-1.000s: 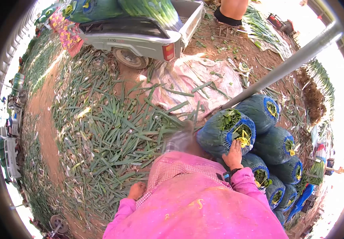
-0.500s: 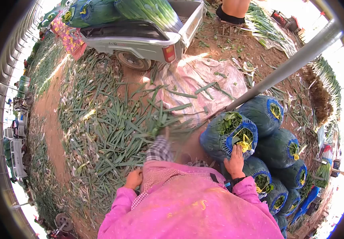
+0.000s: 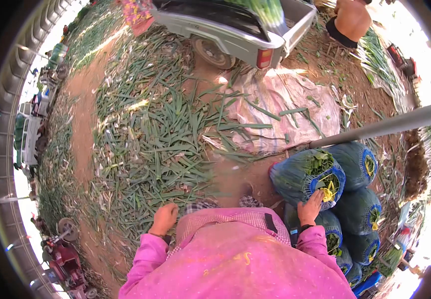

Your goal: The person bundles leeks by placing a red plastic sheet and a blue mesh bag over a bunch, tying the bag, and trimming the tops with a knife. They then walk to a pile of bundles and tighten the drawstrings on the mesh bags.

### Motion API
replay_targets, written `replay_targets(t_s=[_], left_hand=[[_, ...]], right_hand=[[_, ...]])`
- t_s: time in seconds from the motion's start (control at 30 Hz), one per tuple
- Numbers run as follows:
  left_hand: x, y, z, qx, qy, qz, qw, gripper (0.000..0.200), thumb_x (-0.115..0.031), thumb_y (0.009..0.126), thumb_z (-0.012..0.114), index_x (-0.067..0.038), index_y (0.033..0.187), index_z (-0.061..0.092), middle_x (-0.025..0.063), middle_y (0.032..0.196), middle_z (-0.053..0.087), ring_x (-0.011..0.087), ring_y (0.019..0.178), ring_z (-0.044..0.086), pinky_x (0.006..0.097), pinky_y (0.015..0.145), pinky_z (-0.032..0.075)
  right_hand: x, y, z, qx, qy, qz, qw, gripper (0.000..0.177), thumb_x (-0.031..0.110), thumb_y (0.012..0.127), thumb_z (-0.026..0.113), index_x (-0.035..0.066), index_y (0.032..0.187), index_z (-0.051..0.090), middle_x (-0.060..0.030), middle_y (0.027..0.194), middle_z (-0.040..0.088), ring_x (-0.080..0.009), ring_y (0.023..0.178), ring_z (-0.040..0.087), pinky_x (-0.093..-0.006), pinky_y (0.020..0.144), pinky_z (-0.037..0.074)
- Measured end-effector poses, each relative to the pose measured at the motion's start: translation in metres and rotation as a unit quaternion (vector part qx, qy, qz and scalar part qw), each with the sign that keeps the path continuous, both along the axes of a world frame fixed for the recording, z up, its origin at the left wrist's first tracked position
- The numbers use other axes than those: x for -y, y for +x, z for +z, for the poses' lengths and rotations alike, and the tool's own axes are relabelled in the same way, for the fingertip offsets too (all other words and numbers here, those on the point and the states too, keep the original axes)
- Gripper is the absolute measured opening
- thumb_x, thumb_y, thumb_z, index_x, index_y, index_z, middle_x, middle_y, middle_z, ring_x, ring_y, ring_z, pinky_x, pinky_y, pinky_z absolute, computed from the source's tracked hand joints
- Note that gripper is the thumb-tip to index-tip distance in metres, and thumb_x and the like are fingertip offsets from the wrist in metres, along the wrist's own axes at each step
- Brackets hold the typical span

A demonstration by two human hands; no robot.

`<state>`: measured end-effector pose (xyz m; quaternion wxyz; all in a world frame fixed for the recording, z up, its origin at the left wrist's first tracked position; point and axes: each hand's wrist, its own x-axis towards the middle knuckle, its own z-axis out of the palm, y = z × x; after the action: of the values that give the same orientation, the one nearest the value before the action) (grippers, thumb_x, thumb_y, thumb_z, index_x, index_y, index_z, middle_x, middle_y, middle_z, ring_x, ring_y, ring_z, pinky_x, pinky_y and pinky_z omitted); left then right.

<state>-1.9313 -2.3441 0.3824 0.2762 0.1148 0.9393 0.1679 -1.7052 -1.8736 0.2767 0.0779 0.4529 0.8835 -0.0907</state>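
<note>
My right hand (image 3: 310, 210) lies with outstretched fingers against the rim of a stuffed green mesh bag (image 3: 295, 172). Its fingertips are beside the yellow tie (image 3: 328, 190) at the bag's blue-edged mouth, where green leaves (image 3: 321, 163) show. My left hand (image 3: 166, 218) hangs at my left side, fingers curled in, over ground strewn with cut green leaves (image 3: 168, 144). Nothing shows in it, though its palm is hidden. More filled bags (image 3: 357, 212) are packed together behind and below the one I touch.
A grey cargo vehicle (image 3: 240, 37) with long green stalks stands ahead, by a pale sheet (image 3: 290, 107) on the ground. A metal pole (image 3: 390, 127) slants in from the right above the bags. Another person (image 3: 349, 22) sits low at the upper right.
The view has shifted, so the vehicle and bags sit further right. A checked trouser leg ahead of me has drawn back toward my body. My right hand stays on the bag; my left has moved slightly outward.
</note>
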Motion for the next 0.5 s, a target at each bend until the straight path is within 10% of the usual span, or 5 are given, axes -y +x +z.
replay_targets(t_s=[0.2,0.3,0.5], left_hand=[[0.119,0.047,-0.069,0.032,0.046,0.102,0.993,0.022,-0.019,0.085,0.055,-0.003,0.097,0.063,0.0182,0.089,0.064,0.0336,0.083,0.062,0.0417,0.067,0.048],[0.219,0.118,-0.15,0.095,0.113,0.313,0.938,0.026,-0.025,0.084,0.055,-0.002,0.093,0.064,0.0185,0.093,0.065,0.0402,0.089,0.059,0.045,0.076,0.046],[0.308,0.29,-0.146,0.151,-0.03,0.392,0.907,0.028,-0.025,0.082,0.055,-0.001,0.089,0.068,0.0207,0.085,0.066,0.0375,0.083,0.062,0.0457,0.074,0.048]], right_hand=[[-0.006,0.005,0.002,0.035,-0.01,0.039,0.999,0.092,0.02,0.07,0.068,-0.011,0.14,0.016,-0.0305,0.144,0.022,-0.0436,0.137,0.016,-0.043,0.114,0.017],[0.014,-0.025,0.028,-0.022,0.014,0.097,0.995,0.092,0.019,0.072,0.066,-0.01,0.141,0.013,-0.0302,0.145,0.02,-0.0434,0.137,0.017,-0.0427,0.114,0.017],[0.076,-0.139,0.048,-0.144,-0.079,0.262,0.951,0.089,0.016,0.076,0.064,-0.007,0.143,0.01,-0.03,0.145,0.021,-0.0407,0.135,0.024,-0.0391,0.11,0.026]])
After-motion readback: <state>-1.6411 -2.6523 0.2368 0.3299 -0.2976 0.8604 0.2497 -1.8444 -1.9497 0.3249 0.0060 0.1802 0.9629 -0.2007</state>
